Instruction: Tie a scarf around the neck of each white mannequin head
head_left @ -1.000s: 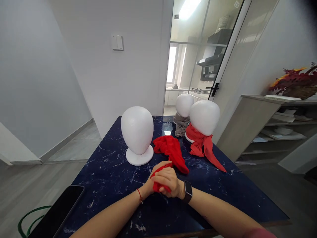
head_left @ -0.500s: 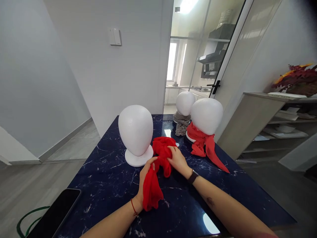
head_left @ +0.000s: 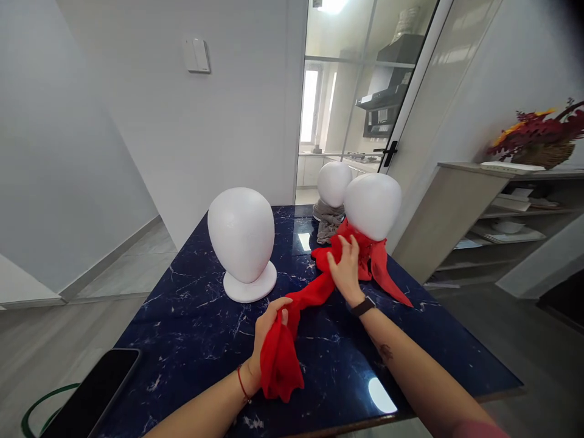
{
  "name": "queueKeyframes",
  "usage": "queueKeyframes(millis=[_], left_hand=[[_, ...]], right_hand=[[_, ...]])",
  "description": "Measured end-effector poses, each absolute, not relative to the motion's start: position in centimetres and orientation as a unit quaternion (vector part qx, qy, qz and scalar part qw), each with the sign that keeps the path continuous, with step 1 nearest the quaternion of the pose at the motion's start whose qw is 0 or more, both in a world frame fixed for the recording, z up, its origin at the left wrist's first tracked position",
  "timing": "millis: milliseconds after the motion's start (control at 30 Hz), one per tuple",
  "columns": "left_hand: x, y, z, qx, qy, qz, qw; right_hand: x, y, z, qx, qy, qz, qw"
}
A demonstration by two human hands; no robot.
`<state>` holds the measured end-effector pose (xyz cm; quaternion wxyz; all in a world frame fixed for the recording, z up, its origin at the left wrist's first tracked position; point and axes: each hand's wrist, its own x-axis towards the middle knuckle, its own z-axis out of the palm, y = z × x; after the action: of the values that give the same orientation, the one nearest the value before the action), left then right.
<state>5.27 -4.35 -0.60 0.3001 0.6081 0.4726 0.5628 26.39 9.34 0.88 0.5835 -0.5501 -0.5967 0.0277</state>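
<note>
A bright red scarf (head_left: 314,292) stretches slantwise across the table between my hands. My left hand (head_left: 270,331) is closed around its near part, and a loose end hangs down below the fingers. At the scarf's far part, my right hand (head_left: 347,267) rests against the bunched cloth with its fingers spread. That bunch lies up against a second, coral-red scarf (head_left: 387,274), which is wrapped round the base of a white head form (head_left: 374,204). To the left of the scarf, a bare white head form (head_left: 241,234) stands upright on its round base.
Behind, another white head form (head_left: 334,182) wears a grey scarf (head_left: 329,220). All stand on a dark blue marbled table (head_left: 191,328). A black phone (head_left: 93,389) lies at the left edge. A shelf unit (head_left: 474,213) with a flower basket (head_left: 542,143) stands at right.
My right hand has moved right and away from me, drawing the bunched red scarf out into a long strip toward the coral-red one. The left hand keeps its hold. The view has shifted slightly.
</note>
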Motion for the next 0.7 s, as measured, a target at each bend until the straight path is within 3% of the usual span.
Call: queueKeyframes(millis=[67, 200, 333, 433, 533, 700], left_hand=[[5.5, -4.4, -0.9, 0.588, 0.47, 0.608, 0.252], [5.5, -4.0, -1.3, 0.571, 0.441, 0.686, 0.092], [5.1, -3.6, -1.1, 0.609, 0.422, 0.672, 0.01], [4.9, -3.5, -0.5, 0.742, 0.372, 0.55, 0.096], [5.1, -3.5, 0.2, 0.82, 0.352, 0.391, 0.226], [5.6, -3.0, -0.2, 0.806, 0.376, 0.344, 0.301]], right_hand=[[24.7, 8.3, 0.9, -0.492, -0.679, 0.104, 0.535], [22.8, 6.0, 1.6, -0.344, -0.756, 0.366, 0.419], [22.4, 5.3, 1.8, -0.308, -0.782, 0.419, 0.343], [23.1, 6.3, 1.7, -0.338, -0.729, 0.477, 0.357], [24.7, 7.5, 2.0, -0.327, -0.576, 0.611, 0.433], [27.7, 7.7, 4.0, -0.244, -0.294, 0.742, 0.551]])
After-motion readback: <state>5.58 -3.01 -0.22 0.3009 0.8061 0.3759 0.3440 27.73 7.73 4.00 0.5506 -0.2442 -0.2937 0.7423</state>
